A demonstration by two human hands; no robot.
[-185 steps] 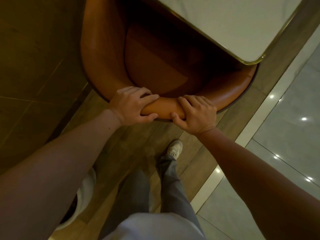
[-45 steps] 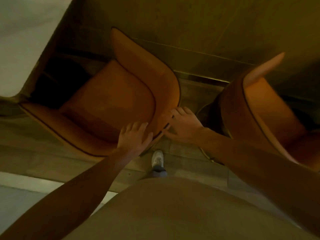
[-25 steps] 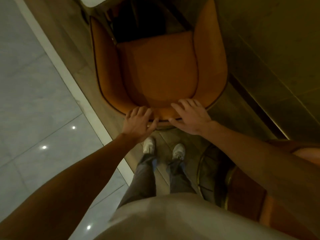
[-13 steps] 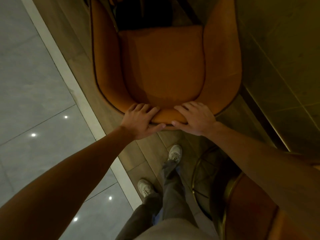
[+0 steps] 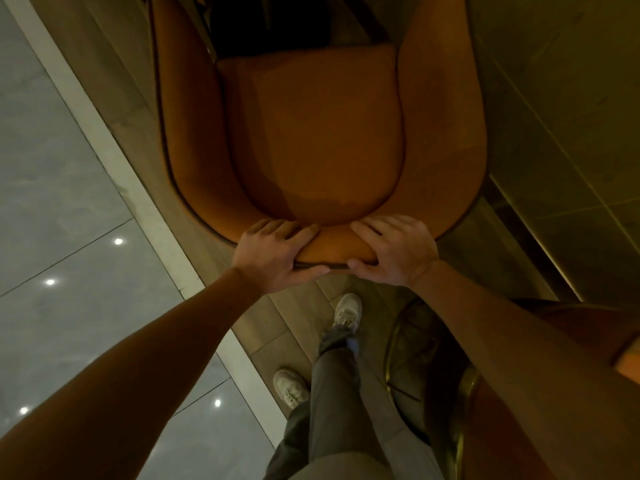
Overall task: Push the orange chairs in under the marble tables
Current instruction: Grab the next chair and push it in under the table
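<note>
An orange leather tub chair [image 5: 311,133] fills the upper middle of the head view, its open front pointing away from me. My left hand [image 5: 273,254] grips the top of the curved backrest, fingers over the inner side and thumb under the outer edge. Just to its right, my right hand [image 5: 394,251] grips the same backrest rim in the same way. Beyond the seat's front lies a dark gap with thin metal legs at the top edge. The marble table top is out of frame.
A second orange chair [image 5: 588,341] with a brass ring base [image 5: 398,358] stands close at my lower right. A tiled wall [image 5: 571,116] runs along the right. Glossy grey floor tiles [image 5: 52,202] lie left of a pale border strip [image 5: 114,161]. My feet stand on wood flooring.
Both hands have closed round the backrest rim, thumbs now tucked under it. The chair has slid forward and away from me, and I have stepped after it with my right foot leading.
</note>
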